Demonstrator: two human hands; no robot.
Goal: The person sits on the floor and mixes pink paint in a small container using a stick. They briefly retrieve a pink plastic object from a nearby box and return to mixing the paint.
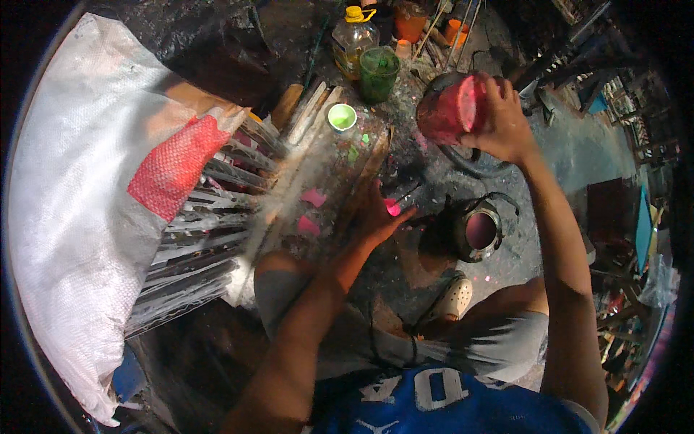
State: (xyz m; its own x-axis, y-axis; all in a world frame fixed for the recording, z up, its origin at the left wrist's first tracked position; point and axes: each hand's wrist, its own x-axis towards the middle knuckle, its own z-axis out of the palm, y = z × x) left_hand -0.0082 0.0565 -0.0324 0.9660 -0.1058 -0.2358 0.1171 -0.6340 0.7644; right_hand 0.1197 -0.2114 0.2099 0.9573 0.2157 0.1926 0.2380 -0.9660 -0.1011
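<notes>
1. The right hand (507, 124) has its grip clamped on a red container (448, 112), held over the floor (507, 269), right of the brown plank's (373, 168) edge.
2. From the left hand (377, 218), the container lies ahead and rightward, its long axis seemingly tilted; the right hand is nearer.
3. The left grip curls about a small pink thing (392, 207); whether clamped, I cannot tell.

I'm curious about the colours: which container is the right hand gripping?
The red pot: the right hand grips it, while the green tub and white cup stand untouched.
</notes>
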